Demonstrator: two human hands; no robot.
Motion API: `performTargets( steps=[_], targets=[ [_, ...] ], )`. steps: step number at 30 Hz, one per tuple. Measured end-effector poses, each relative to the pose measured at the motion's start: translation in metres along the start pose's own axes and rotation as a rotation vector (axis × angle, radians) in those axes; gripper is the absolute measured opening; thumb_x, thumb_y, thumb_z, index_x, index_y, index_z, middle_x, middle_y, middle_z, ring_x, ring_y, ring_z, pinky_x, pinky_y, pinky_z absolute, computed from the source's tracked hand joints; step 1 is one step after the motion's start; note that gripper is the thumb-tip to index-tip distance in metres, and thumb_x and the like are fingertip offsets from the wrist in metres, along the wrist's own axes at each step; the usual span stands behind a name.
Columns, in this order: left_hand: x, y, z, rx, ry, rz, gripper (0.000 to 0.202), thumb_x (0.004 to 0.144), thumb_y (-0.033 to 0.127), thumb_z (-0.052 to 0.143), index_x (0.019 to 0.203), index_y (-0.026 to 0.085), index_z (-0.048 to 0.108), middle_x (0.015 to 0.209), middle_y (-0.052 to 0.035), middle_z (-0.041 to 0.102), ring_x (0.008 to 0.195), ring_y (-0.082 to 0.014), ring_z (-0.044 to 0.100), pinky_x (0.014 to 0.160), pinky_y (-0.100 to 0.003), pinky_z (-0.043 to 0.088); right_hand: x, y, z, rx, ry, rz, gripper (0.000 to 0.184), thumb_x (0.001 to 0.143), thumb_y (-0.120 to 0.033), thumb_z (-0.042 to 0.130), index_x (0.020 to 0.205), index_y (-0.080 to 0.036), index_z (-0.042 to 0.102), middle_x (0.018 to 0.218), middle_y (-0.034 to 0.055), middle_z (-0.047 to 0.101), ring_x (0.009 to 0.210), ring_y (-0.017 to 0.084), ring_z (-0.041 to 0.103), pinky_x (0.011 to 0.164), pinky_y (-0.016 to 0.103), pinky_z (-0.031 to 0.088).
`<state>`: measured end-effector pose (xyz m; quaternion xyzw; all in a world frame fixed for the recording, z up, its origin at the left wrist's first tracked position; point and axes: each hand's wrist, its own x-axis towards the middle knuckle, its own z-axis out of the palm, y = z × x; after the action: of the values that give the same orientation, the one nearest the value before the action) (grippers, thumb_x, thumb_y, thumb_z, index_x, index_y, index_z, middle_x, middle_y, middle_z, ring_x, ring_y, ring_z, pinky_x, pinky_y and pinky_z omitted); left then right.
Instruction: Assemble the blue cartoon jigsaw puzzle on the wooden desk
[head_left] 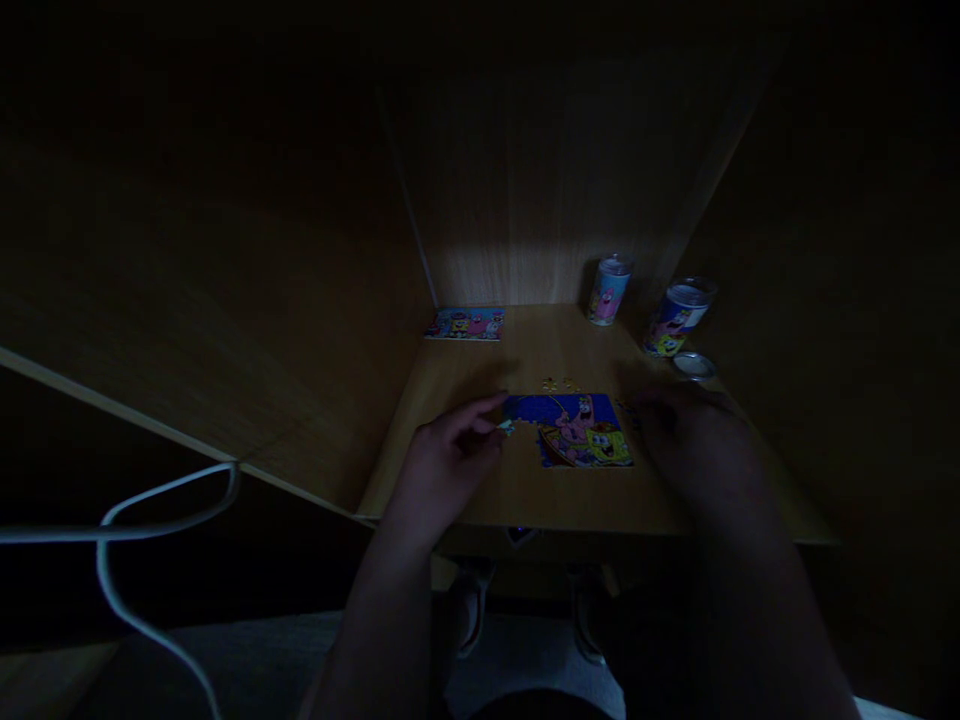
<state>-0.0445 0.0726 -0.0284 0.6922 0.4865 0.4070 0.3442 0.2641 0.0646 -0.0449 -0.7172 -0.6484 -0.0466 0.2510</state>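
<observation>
A partly assembled jigsaw puzzle [581, 430] with pink and yellow cartoon figures on blue lies on the wooden desk; its lower left part is bare wood. At that gap, my left hand [457, 445] pinches a small pale puzzle piece [507, 427] between thumb and finger. My right hand [686, 430] is at the puzzle's right side, its fingers curled down by some dark loose pieces [628, 408]. Shadow hides its fingertips and anything in them. Just above the puzzle's top edge lie a few yellowish loose puzzle pieces [560, 384].
A second, cartoon-printed puzzle or card [465, 324] lies at the back left. Two printed cans [609, 290] [677, 318] stand at the back right, with a round lid [694, 366] beside the nearer one. Wooden panels enclose the desk; a white cable [150, 510] hangs at left.
</observation>
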Motion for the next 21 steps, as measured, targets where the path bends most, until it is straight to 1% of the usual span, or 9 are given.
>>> performTargets(
  steps=[1, 2, 5, 9, 11, 14, 17, 21],
  targets=[
    [-0.0009, -0.0007, -0.0002, 0.004, -0.015, 0.019, 0.04, 0.093, 0.021, 0.069, 0.132, 0.029, 0.074, 0.099, 0.0011, 0.08, 0.088, -0.0156, 0.074, 0.083, -0.029, 0.056, 0.0001, 0.0001, 0.0001, -0.004, -0.002, 0.003, 0.027, 0.098, -0.03, 0.056, 0.103, -0.02, 0.081, 0.108, 0.0126, 0.08, 0.1, 0.032, 0.07, 0.087, 0.043, 0.052],
    [-0.0018, -0.0012, -0.0005, 0.009, -0.025, 0.034, 0.039, 0.093, 0.02, 0.068, 0.13, 0.03, 0.075, 0.102, 0.001, 0.08, 0.089, -0.0154, 0.073, 0.084, -0.029, 0.056, 0.0001, 0.0001, 0.0001, -0.006, -0.001, 0.003, 0.027, 0.098, -0.029, 0.056, 0.103, -0.021, 0.081, 0.107, 0.0125, 0.08, 0.1, 0.032, 0.07, 0.087, 0.043, 0.052],
    [-0.0026, -0.001, -0.001, 0.023, -0.051, 0.053, 0.031, 0.093, 0.017, 0.065, 0.117, 0.03, 0.08, 0.102, 0.0013, 0.08, 0.089, -0.0149, 0.073, 0.081, -0.027, 0.055, -0.0003, -0.0001, 0.0002, 0.002, 0.011, -0.004, 0.027, 0.098, -0.028, 0.055, 0.103, -0.021, 0.08, 0.107, 0.0127, 0.08, 0.098, 0.031, 0.071, 0.087, 0.043, 0.052],
    [-0.0002, 0.0015, -0.0007, 0.022, -0.017, 0.062, 0.02, 0.094, 0.018, 0.065, 0.108, 0.025, 0.076, 0.099, 0.0007, 0.078, 0.091, -0.0155, 0.073, 0.082, -0.027, 0.056, -0.0007, 0.0002, 0.0011, 0.018, 0.026, -0.003, 0.026, 0.098, -0.031, 0.056, 0.101, -0.021, 0.08, 0.106, 0.0125, 0.079, 0.101, 0.032, 0.07, 0.089, 0.044, 0.052],
    [0.0011, 0.0025, -0.0003, 0.022, 0.002, 0.049, 0.014, 0.096, 0.021, 0.067, 0.107, 0.025, 0.074, 0.1, -0.0001, 0.079, 0.092, -0.0162, 0.074, 0.084, -0.028, 0.057, -0.0007, 0.001, 0.0018, 0.019, 0.033, -0.009, 0.026, 0.098, -0.031, 0.056, 0.101, -0.021, 0.08, 0.106, 0.0125, 0.079, 0.1, 0.032, 0.07, 0.089, 0.044, 0.052],
    [0.0017, 0.0037, -0.0001, 0.035, -0.016, 0.015, 0.013, 0.097, 0.024, 0.068, 0.108, 0.025, 0.074, 0.102, -0.0009, 0.08, 0.093, -0.0173, 0.076, 0.086, -0.03, 0.059, -0.0005, 0.0026, 0.0025, 0.008, 0.036, -0.015, 0.026, 0.098, -0.031, 0.056, 0.101, -0.021, 0.08, 0.106, 0.0137, 0.079, 0.097, 0.031, 0.07, 0.087, 0.044, 0.052],
    [0.0013, 0.0049, -0.0002, 0.036, -0.043, -0.006, 0.014, 0.096, 0.023, 0.069, 0.108, 0.025, 0.076, 0.105, -0.0007, 0.082, 0.095, -0.018, 0.077, 0.09, -0.032, 0.06, -0.0004, 0.0036, 0.0028, 0.01, 0.035, -0.019, 0.027, 0.098, -0.032, 0.055, 0.1, -0.02, 0.08, 0.106, 0.0141, 0.079, 0.097, 0.032, 0.07, 0.086, 0.044, 0.052],
    [0.0004, 0.0063, 0.0005, 0.048, -0.063, -0.029, 0.015, 0.096, 0.021, 0.069, 0.108, 0.026, 0.077, 0.108, 0.0005, 0.082, 0.098, -0.0179, 0.078, 0.093, -0.033, 0.06, -0.0004, 0.0035, 0.0031, 0.023, 0.033, -0.024, 0.027, 0.097, -0.03, 0.056, 0.1, -0.021, 0.08, 0.106, 0.013, 0.08, 0.099, 0.031, 0.07, 0.089, 0.044, 0.052]
  ],
)
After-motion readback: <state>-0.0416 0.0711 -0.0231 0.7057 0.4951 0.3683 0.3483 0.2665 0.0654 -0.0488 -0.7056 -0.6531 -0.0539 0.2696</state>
